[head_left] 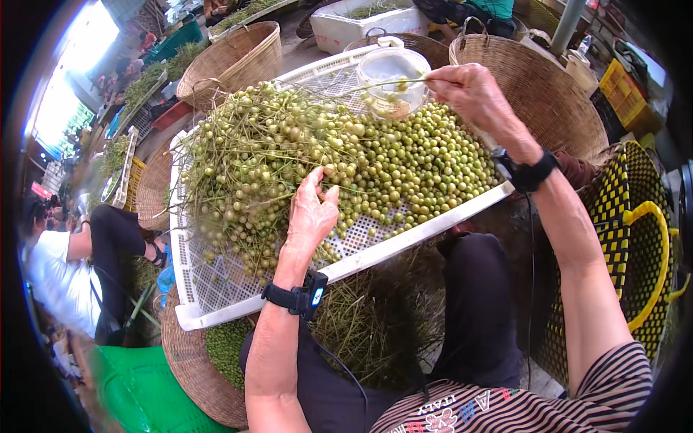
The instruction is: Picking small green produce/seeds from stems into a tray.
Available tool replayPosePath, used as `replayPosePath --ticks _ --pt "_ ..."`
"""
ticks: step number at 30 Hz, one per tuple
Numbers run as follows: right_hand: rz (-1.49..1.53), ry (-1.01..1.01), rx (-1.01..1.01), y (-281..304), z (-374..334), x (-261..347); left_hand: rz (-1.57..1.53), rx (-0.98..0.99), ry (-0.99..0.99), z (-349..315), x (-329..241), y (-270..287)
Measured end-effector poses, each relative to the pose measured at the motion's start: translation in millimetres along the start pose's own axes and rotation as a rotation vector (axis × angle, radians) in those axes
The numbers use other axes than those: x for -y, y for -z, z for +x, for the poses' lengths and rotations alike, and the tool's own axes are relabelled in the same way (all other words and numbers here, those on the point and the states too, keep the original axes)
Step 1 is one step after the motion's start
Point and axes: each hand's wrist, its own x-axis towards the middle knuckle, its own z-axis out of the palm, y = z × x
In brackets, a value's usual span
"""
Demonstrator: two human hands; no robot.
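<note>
A white slatted plastic tray [411, 232] lies tilted before me, over my knees. On its left side are heaped stalks with small round green fruits [245, 166]; loose green fruits [426, 162] cover the right side. My left hand [312, 211] is at the near edge of the heap, fingers curled in against the fruits; what they pinch, if anything, is hidden. Above the tray's far right, my right hand [473, 94] pinches the end of a thin green stem [375, 86], which reaches left across a clear plastic tub [393, 68].
Wicker baskets stand around the tray, one large at the right [534, 94], another [231, 61] at far left. A yellow-and-black woven basket [635, 238] is by my right arm. Cut stalks [375, 317] lie below the tray. A person in white [61, 267] sits at left.
</note>
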Motion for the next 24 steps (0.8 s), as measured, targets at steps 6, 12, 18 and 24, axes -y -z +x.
replayPosePath --ticks 6,12,18,24 --pt "-0.010 0.052 0.000 61.7 -21.0 -21.5 0.021 -0.115 -0.066 4.2 9.3 -5.2" --pt "0.006 0.078 0.132 84.0 -29.1 -21.2 0.152 -0.160 -0.082 5.1 13.8 -10.7" --pt "-0.300 0.241 0.308 40.9 -25.6 -1.2 0.036 -0.188 -0.417 0.6 -34.3 -34.8" --pt "-0.395 0.372 0.600 12.9 -10.8 33.6 -0.245 -0.064 -0.474 9.3 -67.7 -57.0"
